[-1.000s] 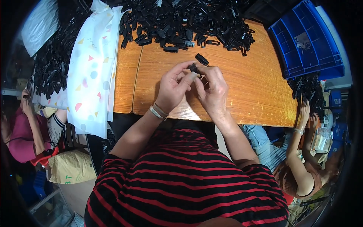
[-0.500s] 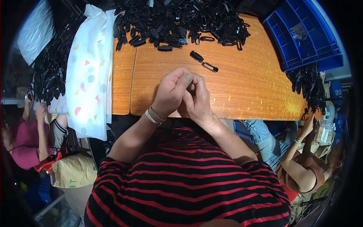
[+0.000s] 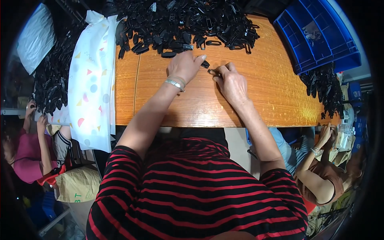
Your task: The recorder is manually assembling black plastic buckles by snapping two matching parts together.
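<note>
My left hand (image 3: 184, 67) reaches to the near edge of a large heap of small black plastic parts (image 3: 180, 24). Its thumb is stretched away from the other fingers, whose tips are partly hidden at the heap. By that thumb lies a solid black plastic piece (image 3: 205, 64), partly covered. To the right, my right hand (image 3: 233, 82) is closed in a pinch on a narrow black plastic frame piece (image 3: 212, 71), mostly covered by the fingers. Both hands are over the wooden table (image 3: 160, 108).
A patterned white plastic sheet (image 3: 89, 80) hangs over the table's left side, with more black parts (image 3: 52, 80) beyond it. A blue crate (image 3: 320, 36) stands at the far right above another black heap (image 3: 324, 90). Other people work at both sides; a brown sack (image 3: 78, 184) is lower left.
My hands, together near the table's front edge before, have parted. The left has moved forward to the heap, the right forward and right onto the black frame piece.
</note>
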A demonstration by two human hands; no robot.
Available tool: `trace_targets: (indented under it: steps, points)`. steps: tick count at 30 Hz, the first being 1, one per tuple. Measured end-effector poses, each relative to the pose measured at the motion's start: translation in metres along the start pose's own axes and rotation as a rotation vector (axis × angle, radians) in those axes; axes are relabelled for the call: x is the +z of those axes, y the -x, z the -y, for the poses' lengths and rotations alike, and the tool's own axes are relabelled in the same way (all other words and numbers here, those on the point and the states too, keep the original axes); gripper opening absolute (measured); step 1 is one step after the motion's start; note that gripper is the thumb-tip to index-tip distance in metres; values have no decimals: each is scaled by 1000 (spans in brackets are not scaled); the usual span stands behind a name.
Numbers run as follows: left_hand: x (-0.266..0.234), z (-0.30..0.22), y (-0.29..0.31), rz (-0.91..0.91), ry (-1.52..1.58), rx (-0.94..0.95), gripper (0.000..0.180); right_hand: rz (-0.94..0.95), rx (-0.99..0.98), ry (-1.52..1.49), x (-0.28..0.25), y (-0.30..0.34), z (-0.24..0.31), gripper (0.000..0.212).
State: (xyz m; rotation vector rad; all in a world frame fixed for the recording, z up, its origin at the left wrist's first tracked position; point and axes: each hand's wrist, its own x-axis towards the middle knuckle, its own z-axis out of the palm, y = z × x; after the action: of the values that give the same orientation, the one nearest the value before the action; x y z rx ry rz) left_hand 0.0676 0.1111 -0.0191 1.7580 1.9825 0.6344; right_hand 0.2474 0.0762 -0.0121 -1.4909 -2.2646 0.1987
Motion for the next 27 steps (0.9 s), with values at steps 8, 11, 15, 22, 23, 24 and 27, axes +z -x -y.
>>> trace_targets:
  steps: [8, 11, 15, 22, 23, 24, 27]
  points:
    - [3, -23, -4, 107, -70, 64, 32, 11, -123, -10, 7, -1, -17, 15]
    - [19, -21, 10, 16, -105, 268, 22, 11, -45, 38, 7, 1, -21, 15]
    - [33, -5, 16, -77, 79, 386, 20, -29, -17, 54, 3, 1, -19, 17]
    - [-6, 5, 40, 251, 1113, -69, 23, 32, -49, -94, -8, 13, -18, 21]
    - [-4, 10, 41, 248, 1237, -88, 24, 17, -37, -151, -9, 12, -15, 20]
    - [-7, 12, 44, 241, 1239, -87, 24, 19, -43, -150, -11, 12, -8, 20]
    - [-21, 8, 58, 270, 1313, -89, 25, -104, 108, -552, -15, 14, 26, 20]
